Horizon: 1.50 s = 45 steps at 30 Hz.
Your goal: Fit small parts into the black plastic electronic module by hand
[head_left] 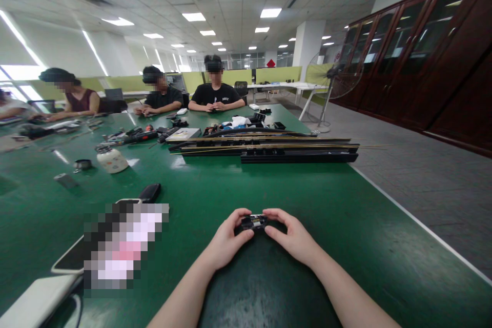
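Between my two hands is a small black part (254, 222) with pale and metallic pieces inside; its exact kind I cannot make out. My left hand (231, 237) grips its left end, fingers along the far side and thumb along the near side. On the right end, my right hand (286, 230) holds it the same way. Both hands are just above or on the green table (215, 184), close to its near edge.
Long black rails (300, 156) with thin yellow rods lie across the table ahead. To the left are a phone-like device (69, 255), a white box (38, 300) with a cable, a pale jar (111, 160) and tools (140, 136). Several people (215, 89) sit beyond.
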Each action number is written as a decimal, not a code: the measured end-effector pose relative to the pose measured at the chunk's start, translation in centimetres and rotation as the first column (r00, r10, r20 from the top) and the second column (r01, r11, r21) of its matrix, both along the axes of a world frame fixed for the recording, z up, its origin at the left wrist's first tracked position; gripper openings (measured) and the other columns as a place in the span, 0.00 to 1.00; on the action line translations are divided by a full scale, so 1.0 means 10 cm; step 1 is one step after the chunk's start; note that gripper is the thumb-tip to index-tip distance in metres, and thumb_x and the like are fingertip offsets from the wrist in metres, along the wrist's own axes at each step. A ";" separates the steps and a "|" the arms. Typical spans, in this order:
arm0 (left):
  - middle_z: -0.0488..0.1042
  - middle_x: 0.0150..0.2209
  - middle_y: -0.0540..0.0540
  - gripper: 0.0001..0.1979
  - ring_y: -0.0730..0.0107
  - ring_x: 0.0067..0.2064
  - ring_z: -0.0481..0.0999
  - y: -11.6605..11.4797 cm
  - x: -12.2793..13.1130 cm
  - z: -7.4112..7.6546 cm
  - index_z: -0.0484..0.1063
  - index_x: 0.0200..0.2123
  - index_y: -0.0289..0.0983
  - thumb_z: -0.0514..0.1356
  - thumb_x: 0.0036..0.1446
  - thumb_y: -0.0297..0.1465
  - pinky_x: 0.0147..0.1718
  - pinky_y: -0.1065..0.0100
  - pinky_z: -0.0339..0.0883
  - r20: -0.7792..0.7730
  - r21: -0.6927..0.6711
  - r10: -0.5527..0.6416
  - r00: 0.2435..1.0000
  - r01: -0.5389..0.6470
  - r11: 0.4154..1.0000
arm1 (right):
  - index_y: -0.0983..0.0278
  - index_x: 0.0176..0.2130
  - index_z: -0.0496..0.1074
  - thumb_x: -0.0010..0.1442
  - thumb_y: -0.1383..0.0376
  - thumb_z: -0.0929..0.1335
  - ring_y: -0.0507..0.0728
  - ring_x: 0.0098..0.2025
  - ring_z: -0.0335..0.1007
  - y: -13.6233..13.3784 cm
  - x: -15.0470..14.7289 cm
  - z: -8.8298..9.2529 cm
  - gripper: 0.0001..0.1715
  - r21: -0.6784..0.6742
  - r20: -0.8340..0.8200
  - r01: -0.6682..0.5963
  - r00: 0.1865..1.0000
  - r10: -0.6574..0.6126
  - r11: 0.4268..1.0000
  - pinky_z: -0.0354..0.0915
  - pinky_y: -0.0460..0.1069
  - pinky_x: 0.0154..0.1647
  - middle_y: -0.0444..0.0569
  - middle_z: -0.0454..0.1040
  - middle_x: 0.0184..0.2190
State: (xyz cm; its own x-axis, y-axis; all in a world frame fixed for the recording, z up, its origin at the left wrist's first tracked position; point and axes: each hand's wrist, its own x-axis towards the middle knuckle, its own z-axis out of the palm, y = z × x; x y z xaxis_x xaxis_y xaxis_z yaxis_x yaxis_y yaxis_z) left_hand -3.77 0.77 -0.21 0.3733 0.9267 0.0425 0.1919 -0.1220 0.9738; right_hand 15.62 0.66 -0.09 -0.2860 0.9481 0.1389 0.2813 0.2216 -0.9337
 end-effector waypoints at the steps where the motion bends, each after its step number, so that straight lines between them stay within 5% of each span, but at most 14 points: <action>1: 0.69 0.44 0.45 0.18 0.66 0.47 0.68 0.00 0.00 0.00 0.60 0.46 0.38 0.57 0.49 0.30 0.48 0.63 0.58 -0.017 0.015 0.016 1.000 -0.015 1.000 | 0.62 0.45 0.66 0.52 0.66 0.66 0.55 0.48 0.67 0.00 0.00 0.00 0.19 -0.005 -0.009 0.000 1.000 0.000 1.000 0.60 0.53 0.53 0.50 0.72 0.45; 9: 0.67 0.46 0.44 0.18 0.64 0.48 0.66 0.01 0.00 -0.03 0.64 0.46 0.38 0.57 0.49 0.32 0.49 0.61 0.58 -0.188 0.128 0.118 0.975 -0.095 0.987 | 0.62 0.44 0.67 0.52 0.65 0.66 0.56 0.47 0.68 0.00 -0.01 -0.03 0.17 -0.021 -0.016 0.036 0.999 -0.037 0.999 0.61 0.53 0.52 0.49 0.72 0.44; 45: 0.68 0.46 0.44 0.17 0.66 0.48 0.67 0.01 0.01 -0.09 0.64 0.47 0.38 0.53 0.53 0.34 0.50 0.60 0.59 -0.279 0.191 0.168 0.945 -0.117 0.975 | 0.62 0.42 0.70 0.55 0.61 0.64 0.56 0.43 0.70 -0.03 -0.06 -0.01 0.14 0.082 0.160 0.133 0.976 -0.145 0.988 0.64 0.53 0.47 0.49 0.75 0.40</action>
